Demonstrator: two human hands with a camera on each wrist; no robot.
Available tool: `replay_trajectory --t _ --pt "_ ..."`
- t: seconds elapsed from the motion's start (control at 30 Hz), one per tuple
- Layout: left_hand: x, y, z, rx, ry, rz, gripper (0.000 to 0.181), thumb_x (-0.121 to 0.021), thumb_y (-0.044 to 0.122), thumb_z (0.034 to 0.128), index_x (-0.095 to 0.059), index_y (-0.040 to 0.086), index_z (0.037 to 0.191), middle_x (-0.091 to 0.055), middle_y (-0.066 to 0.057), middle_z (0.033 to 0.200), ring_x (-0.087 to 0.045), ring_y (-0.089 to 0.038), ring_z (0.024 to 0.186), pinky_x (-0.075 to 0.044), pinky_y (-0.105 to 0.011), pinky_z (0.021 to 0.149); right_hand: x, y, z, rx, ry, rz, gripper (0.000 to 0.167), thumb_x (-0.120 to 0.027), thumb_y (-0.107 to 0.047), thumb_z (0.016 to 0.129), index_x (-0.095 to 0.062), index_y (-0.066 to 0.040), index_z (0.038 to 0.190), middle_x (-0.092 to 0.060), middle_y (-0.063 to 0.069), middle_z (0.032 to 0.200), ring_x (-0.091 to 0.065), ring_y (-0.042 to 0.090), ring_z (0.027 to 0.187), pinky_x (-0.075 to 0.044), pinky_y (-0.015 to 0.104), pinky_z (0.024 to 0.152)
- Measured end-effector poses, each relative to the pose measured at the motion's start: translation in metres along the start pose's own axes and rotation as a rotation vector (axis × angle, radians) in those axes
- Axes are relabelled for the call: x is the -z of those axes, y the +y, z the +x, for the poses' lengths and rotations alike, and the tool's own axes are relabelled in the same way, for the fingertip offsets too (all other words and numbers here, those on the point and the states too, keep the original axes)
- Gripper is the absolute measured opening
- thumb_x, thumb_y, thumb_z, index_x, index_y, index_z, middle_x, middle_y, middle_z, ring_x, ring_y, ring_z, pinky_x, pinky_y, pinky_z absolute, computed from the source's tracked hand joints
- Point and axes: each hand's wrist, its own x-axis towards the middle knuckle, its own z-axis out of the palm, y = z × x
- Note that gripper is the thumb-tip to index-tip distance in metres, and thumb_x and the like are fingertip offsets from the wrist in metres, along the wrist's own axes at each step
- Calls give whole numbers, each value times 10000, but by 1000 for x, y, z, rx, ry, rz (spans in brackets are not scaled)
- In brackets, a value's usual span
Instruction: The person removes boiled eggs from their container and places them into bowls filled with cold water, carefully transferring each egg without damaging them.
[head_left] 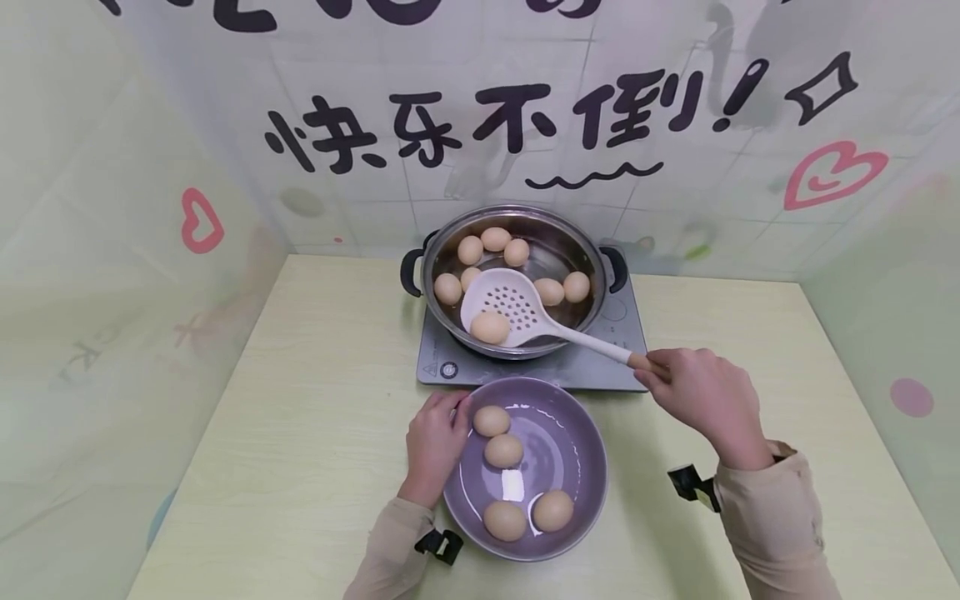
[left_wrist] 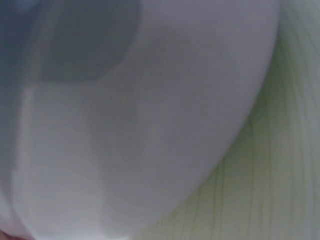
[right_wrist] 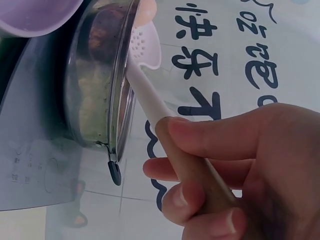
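Note:
In the head view my right hand [head_left: 705, 400] grips the wooden handle of a white slotted skimmer [head_left: 521, 300]. The right wrist view shows the thumb and curled fingers round that handle [right_wrist: 190, 170]. One egg [head_left: 490, 327] lies on the skimmer's head, above the near side of a steel pot [head_left: 517, 350]. Several other eggs [head_left: 576, 287] are inside the pot. At the left rim of a purple bowl [head_left: 588, 467], my left hand [head_left: 435, 446] holds the edge. Several eggs [head_left: 505, 521] lie in this bowl. Only the bowl's blurred outer wall [left_wrist: 175, 125] shows close up in the left wrist view.
The pot stands on a grey induction cooker [head_left: 630, 367], its black side handles [head_left: 410, 272] sticking out left and right. Right in front of the cooker is the bowl, on a pale wooden table [head_left: 300, 400]. A printed sheet [head_left: 360, 217] covers the back wall.

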Motion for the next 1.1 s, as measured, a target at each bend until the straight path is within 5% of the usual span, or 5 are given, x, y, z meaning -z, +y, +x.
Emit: replay_trajectory --t 0.47,0.7,1.1 --pt "-1 0 -1 1 7 -9 129 -634 176 843 -705 79 891 -639 -58 823 -646 -287 727 -494 -428 557 15 5 -3 -34 -63 38 387 -450 -487 906 -519 -226 629 -350 -53 510 -335 131 473 -248 281 415" --pt "-1 0 -1 2 3 -5 133 -630 176 847 -705 78 896 -640 -60 829 -646 -288 735 -497 -431 569 28 11 -14 -49 -87 28 354 -436 -511 902 -637 -230 823 -390 -54 516 -353 128 481 -260 281 422" --pt "1 1 -1 -9 4 -6 138 -628 172 848 -702 64 893 -626 -66 800 -639 -282 702 -496 -426 557 40 24 -57 -9 10 1 236 -509 -451 893 -584 -276 755 -331 -103 496 -270 42 447 -222 240 424"
